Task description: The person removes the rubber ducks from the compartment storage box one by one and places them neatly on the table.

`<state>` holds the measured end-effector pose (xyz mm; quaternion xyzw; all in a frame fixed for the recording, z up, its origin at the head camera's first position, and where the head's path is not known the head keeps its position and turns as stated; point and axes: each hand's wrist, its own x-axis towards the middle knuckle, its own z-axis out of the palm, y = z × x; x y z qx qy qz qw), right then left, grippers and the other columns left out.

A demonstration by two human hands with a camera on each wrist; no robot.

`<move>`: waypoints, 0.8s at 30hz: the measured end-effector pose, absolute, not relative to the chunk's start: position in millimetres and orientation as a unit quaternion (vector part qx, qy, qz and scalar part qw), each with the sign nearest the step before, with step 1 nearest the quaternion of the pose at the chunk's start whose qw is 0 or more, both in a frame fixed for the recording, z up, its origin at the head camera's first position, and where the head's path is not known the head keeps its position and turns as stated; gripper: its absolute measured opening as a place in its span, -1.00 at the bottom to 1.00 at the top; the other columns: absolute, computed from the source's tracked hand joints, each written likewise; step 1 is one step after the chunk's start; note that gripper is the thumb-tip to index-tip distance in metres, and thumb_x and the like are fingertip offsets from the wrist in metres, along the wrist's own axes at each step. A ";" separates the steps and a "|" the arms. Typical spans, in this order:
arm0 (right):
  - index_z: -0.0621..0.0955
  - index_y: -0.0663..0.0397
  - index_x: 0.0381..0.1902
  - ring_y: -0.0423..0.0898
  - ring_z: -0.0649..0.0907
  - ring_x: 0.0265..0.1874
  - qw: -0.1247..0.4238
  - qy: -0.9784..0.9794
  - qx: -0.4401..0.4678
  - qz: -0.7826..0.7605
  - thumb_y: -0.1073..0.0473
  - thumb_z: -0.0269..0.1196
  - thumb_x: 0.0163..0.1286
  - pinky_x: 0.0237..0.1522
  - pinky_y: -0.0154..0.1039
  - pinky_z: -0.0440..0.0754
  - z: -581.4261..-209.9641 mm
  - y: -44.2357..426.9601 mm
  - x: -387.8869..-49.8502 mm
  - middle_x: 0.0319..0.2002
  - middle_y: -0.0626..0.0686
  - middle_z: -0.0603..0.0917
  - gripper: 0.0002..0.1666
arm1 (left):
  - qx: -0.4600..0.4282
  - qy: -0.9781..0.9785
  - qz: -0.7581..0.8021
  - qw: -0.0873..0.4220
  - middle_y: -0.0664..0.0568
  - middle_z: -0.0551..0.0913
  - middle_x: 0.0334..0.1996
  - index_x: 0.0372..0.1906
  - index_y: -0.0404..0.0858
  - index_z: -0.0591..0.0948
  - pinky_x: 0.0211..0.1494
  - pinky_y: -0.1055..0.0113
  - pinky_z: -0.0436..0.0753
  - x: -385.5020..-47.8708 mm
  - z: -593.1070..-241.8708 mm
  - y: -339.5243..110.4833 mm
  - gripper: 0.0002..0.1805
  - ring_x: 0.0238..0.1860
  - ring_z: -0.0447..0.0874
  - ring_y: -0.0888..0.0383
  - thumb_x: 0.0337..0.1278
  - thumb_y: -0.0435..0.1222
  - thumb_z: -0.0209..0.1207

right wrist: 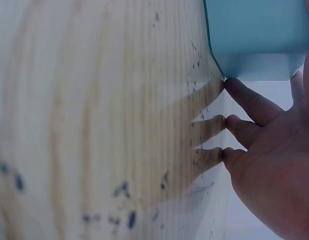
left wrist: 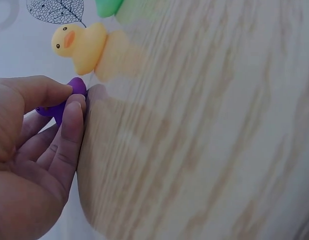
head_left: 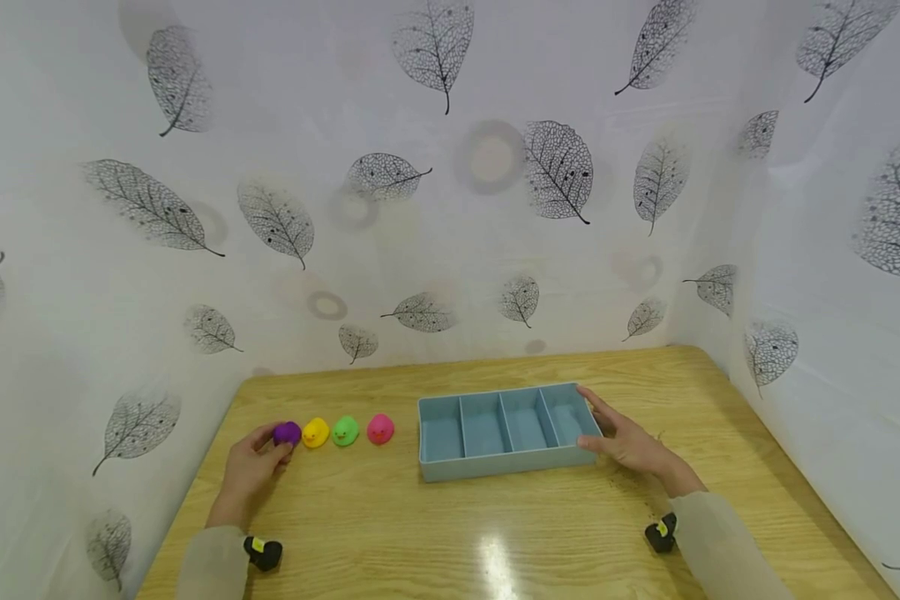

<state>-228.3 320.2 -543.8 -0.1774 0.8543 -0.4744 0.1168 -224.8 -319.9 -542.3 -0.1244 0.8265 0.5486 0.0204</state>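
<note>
In the head view my left hand (head_left: 253, 463) is at the left end of a row of small rubber ducks. Its thumb and fingers pinch a purple rubber duck (left wrist: 77, 86), partly hidden by them. Right beside it sits a yellow duck (head_left: 316, 432), then a green duck (head_left: 346, 431) and a pink duck (head_left: 380, 429). My right hand (head_left: 630, 442) holds the right end of a blue-grey divided tray (head_left: 510, 468), thumb at the front corner and index finger at the back one. Its other fingertips (right wrist: 233, 122) touch the table in the right wrist view.
The wooden table (head_left: 390, 533) has dark specks near my right hand. White curtain (head_left: 450, 250) with a leaf print surrounds the table at the back and sides. The tray has several compartments, with nothing seen in them.
</note>
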 end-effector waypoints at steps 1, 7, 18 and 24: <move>-0.13 -0.27 0.75 0.60 0.07 0.56 0.116 0.855 -0.177 -0.474 0.06 0.28 0.58 0.41 0.56 0.28 -543.8 320.2 -228.1 0.70 0.37 -0.14 0.08 | -0.123 0.827 0.548 0.019 -0.49 0.43 0.44 0.50 -0.45 0.38 -0.24 0.49 0.73 -224.5 -542.6 -319.8 -0.42 -0.30 0.67 0.34 0.49 -0.41 0.19; -0.14 -0.25 0.75 0.61 0.06 0.56 0.115 0.853 -0.182 -0.476 0.07 0.27 0.58 0.41 0.57 0.27 -543.5 320.4 -228.6 0.70 0.37 -0.14 0.08 | -0.116 0.829 0.547 0.014 -0.47 0.42 0.46 0.51 -0.44 0.36 -0.26 0.49 0.73 -224.0 -544.7 -320.1 -0.41 -0.34 0.67 0.38 0.47 -0.44 0.18; -0.15 -0.24 0.75 0.61 0.04 0.57 0.120 0.850 -0.183 -0.479 0.07 0.27 0.59 0.42 0.56 0.25 -543.0 320.3 -227.6 0.70 0.37 -0.16 0.07 | -0.104 0.817 0.566 0.035 -0.42 0.24 0.59 0.63 -0.36 0.21 -0.14 0.48 0.74 -219.9 -541.8 -325.0 -0.26 -0.20 0.67 0.43 0.48 -0.37 0.21; -0.14 -0.24 0.75 0.61 0.07 0.56 0.116 0.853 -0.184 -0.474 0.07 0.28 0.58 0.42 0.56 0.26 -540.4 320.8 -227.8 0.70 0.36 -0.14 0.09 | -0.109 0.825 0.554 0.009 -0.45 0.27 0.56 0.65 -0.29 0.19 -0.20 0.45 0.74 -215.0 -520.6 -330.9 -0.28 -0.27 0.70 0.43 0.53 -0.31 0.15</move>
